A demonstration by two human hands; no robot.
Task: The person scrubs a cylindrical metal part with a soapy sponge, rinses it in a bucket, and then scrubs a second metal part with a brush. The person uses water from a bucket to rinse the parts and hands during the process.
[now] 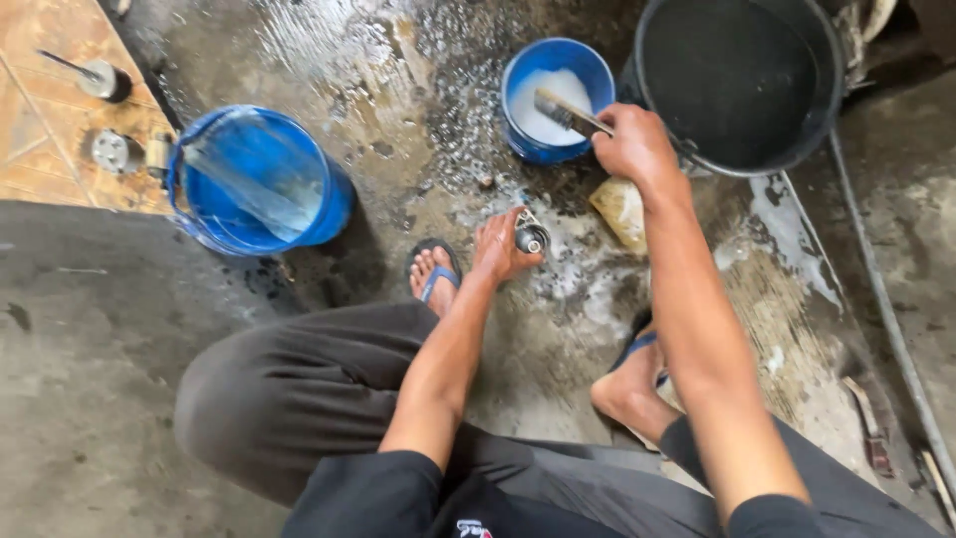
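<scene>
The brush (566,112) was gripped in the right hand (634,142), fingers closed around its handle, bristle end dipped into the white foamy liquid of the small blue tub (556,99). The tub stood on the wet concrete floor (418,120), just beside the large black bucket (739,82), whose rim the right wrist nearly met.

The left hand (501,249) was lower and nearer the body, fingers wrapped on a small round metal part (531,239) held against the floor; its open end faced the camera. Exact form of the part could not be told.

A yellowish sponge-like lump (619,209) lay between the metal part and the black bucket, under the right forearm. Foam and water were spread over the floor around it.

Left of the hands, a larger blue bucket (257,181) stood tilted, with clear water inside. Beyond it, on the tiled patch (50,110), lay two small metal pieces (110,151).

The person squatted, dark trousers (299,399), feet in blue-strapped sandals (435,271). A thin pipe (886,299) ran along the floor at right.
</scene>
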